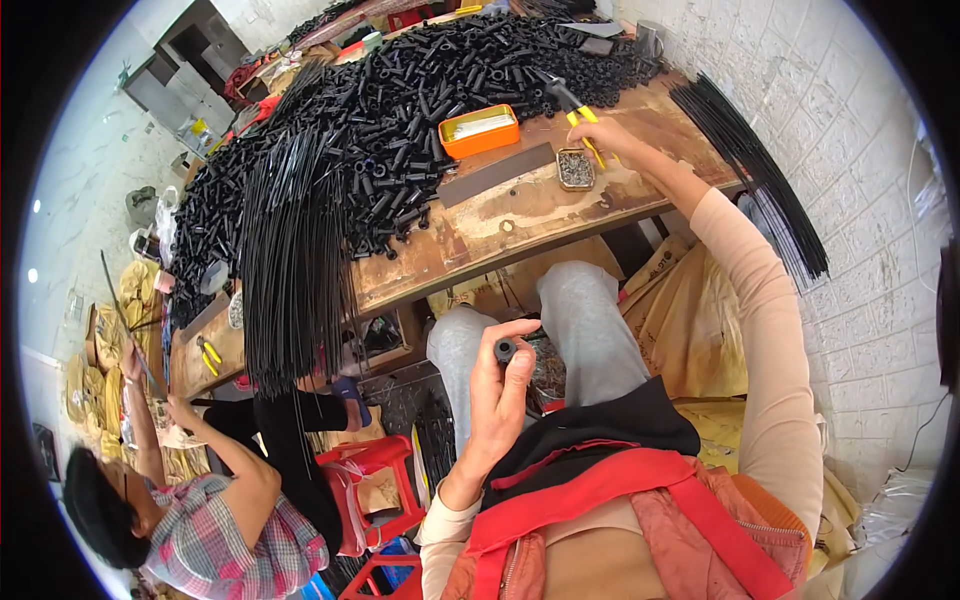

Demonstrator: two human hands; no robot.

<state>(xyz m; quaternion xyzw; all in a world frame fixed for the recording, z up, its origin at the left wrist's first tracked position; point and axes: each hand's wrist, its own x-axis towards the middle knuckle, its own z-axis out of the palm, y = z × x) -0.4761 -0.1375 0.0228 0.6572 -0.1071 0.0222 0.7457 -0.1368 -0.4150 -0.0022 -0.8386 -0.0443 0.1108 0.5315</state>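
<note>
The left hand [500, 385] pinches one black tube [505, 349] over the lap; the right hand [600, 135] grips yellow pliers [572, 105] by a small tin [576, 168]. Most tubes [420, 90] lie heaped on the counter [520, 215], apparently unworked.

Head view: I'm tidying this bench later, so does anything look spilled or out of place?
The pile of short black tubes sprawls loose over most of the wooden table, and a bundle of thin black rods overhangs its front edge. The left hand holds one tube; the right hand grips yellow-handled pliers.
</note>
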